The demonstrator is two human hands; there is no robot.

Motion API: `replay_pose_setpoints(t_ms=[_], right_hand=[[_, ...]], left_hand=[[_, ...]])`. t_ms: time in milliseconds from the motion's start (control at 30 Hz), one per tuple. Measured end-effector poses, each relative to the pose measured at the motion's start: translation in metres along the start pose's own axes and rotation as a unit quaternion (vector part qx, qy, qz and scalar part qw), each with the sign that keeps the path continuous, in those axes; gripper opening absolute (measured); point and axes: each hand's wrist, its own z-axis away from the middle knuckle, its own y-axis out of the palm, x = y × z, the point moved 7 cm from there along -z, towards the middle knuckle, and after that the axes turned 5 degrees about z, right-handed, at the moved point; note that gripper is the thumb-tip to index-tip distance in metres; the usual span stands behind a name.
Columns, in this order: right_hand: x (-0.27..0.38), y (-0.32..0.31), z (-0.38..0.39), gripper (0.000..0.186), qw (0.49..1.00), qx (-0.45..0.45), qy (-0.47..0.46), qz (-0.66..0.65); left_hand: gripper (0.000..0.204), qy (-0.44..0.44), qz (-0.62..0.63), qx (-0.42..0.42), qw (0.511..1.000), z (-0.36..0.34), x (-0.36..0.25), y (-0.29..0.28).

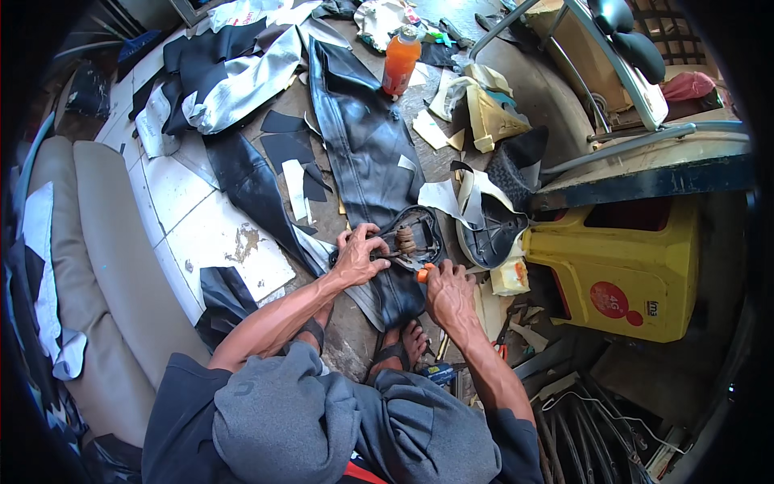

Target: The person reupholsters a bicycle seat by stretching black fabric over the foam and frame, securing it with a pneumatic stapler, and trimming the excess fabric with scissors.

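Observation:
An upturned bicycle seat (pixel 434 234) lies on black vinyl near my feet, its dark underside and a rusty coil spring (pixel 405 239) facing up. My left hand (pixel 360 256) grips the seat's left end, fingers curled over it. In my right hand (pixel 450 297), closed at the seat's lower right edge, is an orange-handled tool (pixel 425 273); its working end is hidden. A long piece of black vinyl (pixel 355 121) stretches away beneath the seat. Just to the right rests a second seat shell (pixel 488 242) with a pale scrap over it.
Vinyl and foam scraps (pixel 488 117) cover much of the floor. A bottle of orange drink (pixel 401 60) stands at the far side. On the right are a yellow plastic stool (pixel 621 274) and metal-framed chair (pixel 613 73); a brown cushion (pixel 105 282) lies left. Tools (pixel 439 373) lie by my foot.

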Motion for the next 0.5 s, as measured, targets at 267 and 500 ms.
replay_pose_setpoints(t_ms=[267,500], right_hand=[[-0.012,0.009,-0.03,0.029,0.999,0.022,-0.017,0.015],[-0.029,0.009,-0.046,0.039,0.982,0.057,-0.163,-0.076]], left_hand=[[0.03,0.004,-0.007,0.019,1.0,0.0,0.0,0.003],[0.033,0.015,-0.002,0.024,1.0,0.0,0.002,0.006]])
